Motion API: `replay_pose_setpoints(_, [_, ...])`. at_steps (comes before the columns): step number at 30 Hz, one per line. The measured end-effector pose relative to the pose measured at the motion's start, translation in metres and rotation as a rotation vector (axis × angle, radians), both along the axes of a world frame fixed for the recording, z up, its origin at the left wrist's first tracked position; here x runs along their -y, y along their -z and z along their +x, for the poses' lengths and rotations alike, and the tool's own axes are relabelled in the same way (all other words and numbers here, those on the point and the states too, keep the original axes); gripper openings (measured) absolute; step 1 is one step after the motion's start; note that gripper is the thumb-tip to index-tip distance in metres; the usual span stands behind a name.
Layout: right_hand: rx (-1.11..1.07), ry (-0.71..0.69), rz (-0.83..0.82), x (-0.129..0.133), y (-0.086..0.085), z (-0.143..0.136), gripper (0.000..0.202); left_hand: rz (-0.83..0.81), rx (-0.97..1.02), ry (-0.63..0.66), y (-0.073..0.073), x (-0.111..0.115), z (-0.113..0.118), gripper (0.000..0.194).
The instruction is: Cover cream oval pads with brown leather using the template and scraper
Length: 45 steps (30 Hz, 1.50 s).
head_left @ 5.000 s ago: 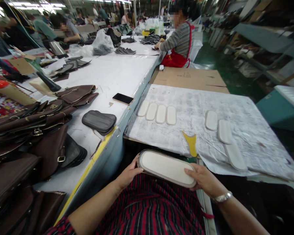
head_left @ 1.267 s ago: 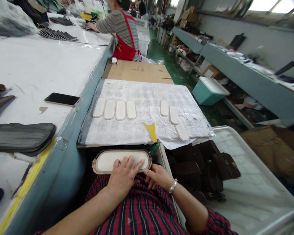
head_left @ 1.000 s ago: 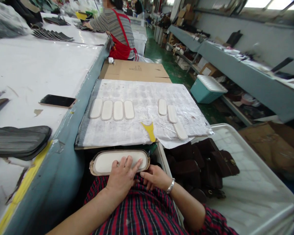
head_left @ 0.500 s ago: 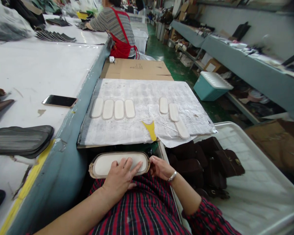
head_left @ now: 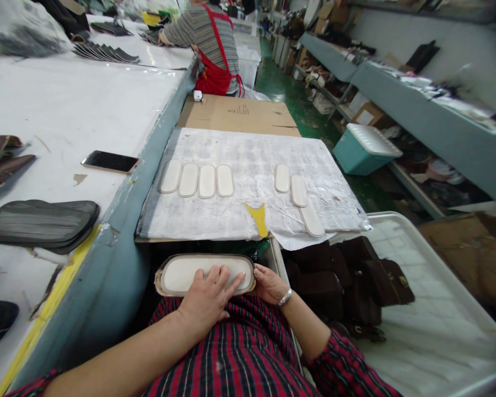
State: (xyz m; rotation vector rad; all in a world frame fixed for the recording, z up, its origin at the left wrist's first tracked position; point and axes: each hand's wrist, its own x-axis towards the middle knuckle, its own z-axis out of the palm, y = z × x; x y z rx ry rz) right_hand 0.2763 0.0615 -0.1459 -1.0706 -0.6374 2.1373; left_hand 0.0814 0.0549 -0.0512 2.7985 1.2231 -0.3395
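Note:
An oval piece with a white face and a rough brown-tan rim (head_left: 182, 275) lies across my lap, just below the front edge of the work board. On its white face rests my left hand (head_left: 209, 292), fingers spread and nothing clasped in them. At the right end, my right hand (head_left: 268, 284) pinches the rim between thumb and fingers. What lies under the piece is hidden. Ahead on the white-covered board (head_left: 248, 149), several white oval pads (head_left: 207, 181) stand in a row, and three more pads (head_left: 299, 191) lie to the right. A yellow forked piece (head_left: 257, 219) sits near the front edge.
At right, a white bin (head_left: 434, 309) holds dark brown bags (head_left: 355, 275). The left table carries a phone (head_left: 111, 161) and stacked dark oval pieces (head_left: 41, 223). Behind the cardboard (head_left: 240, 114) a person in a red apron (head_left: 215, 52) works. A teal box (head_left: 364, 149) stands on the floor.
The view has shifted slightly, so the tables and pads appear a little further right. My left hand stays on the piece; my right fingers still pinch its right end.

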Motion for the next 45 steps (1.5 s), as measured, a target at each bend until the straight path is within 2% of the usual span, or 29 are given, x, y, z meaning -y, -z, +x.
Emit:
replay_pose_setpoints(7, [0.445, -0.040, 0.077, -0.015, -0.031, -0.007, 0.041, 0.058, 0.000, -0.043, 0.001, -0.007, 0.002, 0.092])
replay_pose_setpoints(11, [0.598, -0.037, 0.117, -0.018, -0.039, -0.013, 0.038, 0.095, 0.016, -0.065, 0.001, -0.005, 0.005, 0.092])
replay_pose_setpoints(15, [0.609, -0.043, 0.084, -0.016, -0.038, -0.017, 0.043, 0.117, 0.056, -0.123, 0.002, 0.001, 0.004, 0.089])
replay_pose_setpoints(20, [0.488, -0.037, 0.038, -0.014, -0.038, -0.005, 0.057, 0.097, 0.070, -0.131, 0.002, 0.004, 0.001, 0.087])
replay_pose_setpoints(29, [0.457, -0.130, 0.138, -0.005, -0.035, -0.001, 0.036, 0.073, 0.076, -0.131, 0.002, 0.007, 0.000, 0.090])
replay_pose_setpoints(32, [0.530, -0.212, 0.176, -0.011, -0.040, 0.000, 0.036, 0.037, 0.077, -0.129, 0.003, 0.009, 0.001, 0.093])
replay_pose_setpoints(35, [0.737, -0.349, 0.293, -0.020, -0.044, 0.002, 0.036, 0.011, 0.106, -0.131, 0.002, 0.009, 0.000, 0.094])
replay_pose_setpoints(38, [0.819, -0.393, 0.368, -0.024, -0.046, 0.001, 0.035, -0.024, 0.260, -0.168, -0.001, 0.011, -0.014, 0.100])
replay_pose_setpoints(39, [0.819, -0.390, 0.369, -0.024, -0.046, 0.001, 0.035, -0.054, 0.362, -0.176, -0.001, 0.011, -0.024, 0.094])
replay_pose_setpoints(41, [0.797, -0.383, 0.346, -0.025, -0.046, 0.000, 0.035, -0.111, 0.646, -0.270, 0.001, 0.011, -0.052, 0.068])
replay_pose_setpoints(42, [0.778, -0.384, 0.325, -0.026, -0.046, 0.000, 0.035, -0.121, 0.823, -0.392, 0.004, 0.009, -0.068, 0.052])
replay_pose_setpoints(43, [0.758, -0.386, 0.304, -0.027, -0.045, 0.000, 0.036, -0.121, 1.019, -0.587, 0.008, 0.006, -0.085, 0.041])
replay_pose_setpoints(45, [0.705, -0.391, 0.260, -0.030, -0.043, 0.001, 0.037, -0.162, 1.397, -1.032, 0.019, -0.002, -0.115, 0.033])
